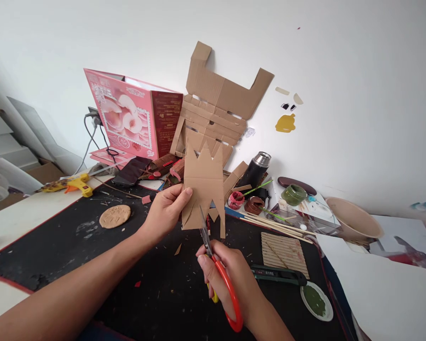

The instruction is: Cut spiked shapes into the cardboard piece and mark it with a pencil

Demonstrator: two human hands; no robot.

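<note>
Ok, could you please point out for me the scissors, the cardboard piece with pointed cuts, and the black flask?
Scissors (222, 270): head view, on the red handle.
Cardboard piece (204, 181): head view, on its uncut middle.
Black flask (252, 172): head view, on its dark body below the silver lid.

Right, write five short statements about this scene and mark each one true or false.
1. The right hand holds the scissors. True.
2. The left hand is empty. False: the left hand holds the zigzag cardboard.
3. The flask has a silver top. True.
4. In the picture, the glue gun is to the right of the tan disc. False: the glue gun is to the left of the tan disc.
5. The scissors' blades are at the upper end of the zigzag cardboard. False: they are at its lower end.
</note>
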